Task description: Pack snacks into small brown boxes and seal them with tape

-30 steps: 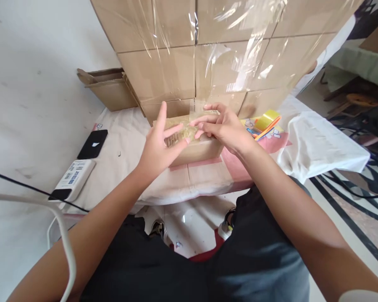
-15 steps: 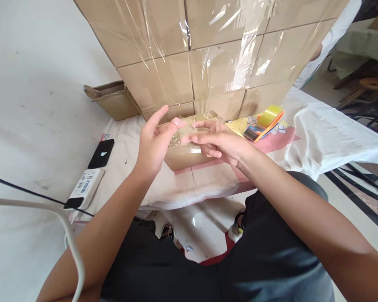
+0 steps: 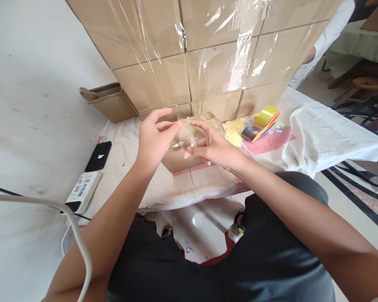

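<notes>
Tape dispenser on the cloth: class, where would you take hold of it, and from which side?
Grip the tape dispenser by its orange frame, probably from above on the near side: the wrapped carton stack stands behind it, its yellow roll is raised, and the right hand, touching clear tape, is nearest.

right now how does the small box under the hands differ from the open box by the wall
The small box is topped by crumpled film, pinched by the left hand and right hand; the open box has loose flaps and nobody touches it. The small box lies in front of the wrapped stack; the open box sits left of the stack, by the wall. Both are plain brown cardboard.
</notes>
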`<state>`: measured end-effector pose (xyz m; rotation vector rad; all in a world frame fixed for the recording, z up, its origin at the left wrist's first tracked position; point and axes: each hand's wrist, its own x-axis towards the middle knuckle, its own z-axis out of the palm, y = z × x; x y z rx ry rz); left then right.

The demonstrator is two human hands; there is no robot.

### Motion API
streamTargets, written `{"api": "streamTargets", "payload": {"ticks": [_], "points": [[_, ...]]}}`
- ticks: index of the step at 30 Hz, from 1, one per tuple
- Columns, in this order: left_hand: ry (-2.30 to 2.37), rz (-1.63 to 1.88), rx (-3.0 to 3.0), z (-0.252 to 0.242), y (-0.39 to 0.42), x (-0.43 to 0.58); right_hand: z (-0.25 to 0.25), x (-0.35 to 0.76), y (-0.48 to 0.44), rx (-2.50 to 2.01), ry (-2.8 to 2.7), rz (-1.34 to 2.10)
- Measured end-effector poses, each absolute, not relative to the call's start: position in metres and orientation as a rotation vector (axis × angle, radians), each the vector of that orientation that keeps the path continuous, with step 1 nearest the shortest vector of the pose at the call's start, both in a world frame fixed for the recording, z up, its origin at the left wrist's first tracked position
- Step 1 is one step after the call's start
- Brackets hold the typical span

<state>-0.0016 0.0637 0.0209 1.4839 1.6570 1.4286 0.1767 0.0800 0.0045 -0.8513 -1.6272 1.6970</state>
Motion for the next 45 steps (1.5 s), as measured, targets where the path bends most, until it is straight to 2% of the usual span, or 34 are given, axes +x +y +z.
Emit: {"api": "streamTargets", "payload": {"ticks": [14,20,25,35,37,41,43,45], "points": [[1.775,1.485,1.610,0.004,0.096,-0.015,0.007,0.166,0.099,-0.989,-1.658,1.416],[1.982,1.362,1.737,0.004,0.104,-0.012,0.013,0.162,0.106,-1.113,-1.616,1.446],[2.189,1.254,1.809,0.006,0.106,-0.008,0.007,0.162,0.110,-1.017,-1.580,1.483],[2.250,1.084,1.893,0.002,0.104,-0.009,0.014,0.171,0.103,-1.184,-1.688,1.390],[2.310,1.045,1.941,0.001,0.103,-0.007,0.012,0.178,0.106,-1.197,-1.731,1.255],[2.344,1.061,2.073,0.004,0.099,-0.006,0.010,0.192,0.115,-1.182,-1.774,0.755],[2.217,1.022,2.253,0.008,0.094,-0.007,0.009,0.196,0.119,-1.213,-1.796,0.563],[1.963,0.818,2.465,0.011,0.088,-0.011,0.007,0.200,0.124,-1.240,-1.840,0.423]]}}
